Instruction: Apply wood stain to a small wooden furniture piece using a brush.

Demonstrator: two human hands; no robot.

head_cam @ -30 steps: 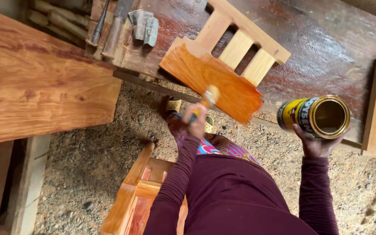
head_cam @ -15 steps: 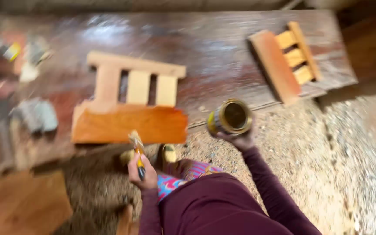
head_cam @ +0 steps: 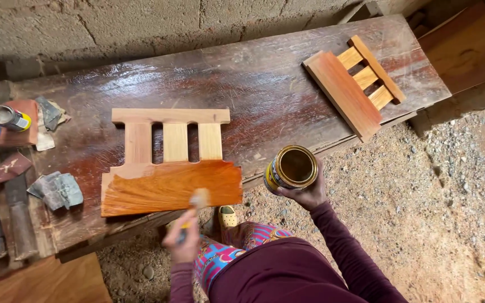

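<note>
Dark reddish-brown bench. Panel: glossy orange near board, pale slats far. Gold-rimmed can with yellow-black side. Maroon sleeves; skirt patterned pink, blue, yellow. Grey gravel floor.

A stained plank workbench stands against a grey block wall on gravel floor.

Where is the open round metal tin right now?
In the head view, the open round metal tin sits in the right hand, held just off the near edge of the dark wooden bench, right of the half-varnished slatted wooden panel.
</note>
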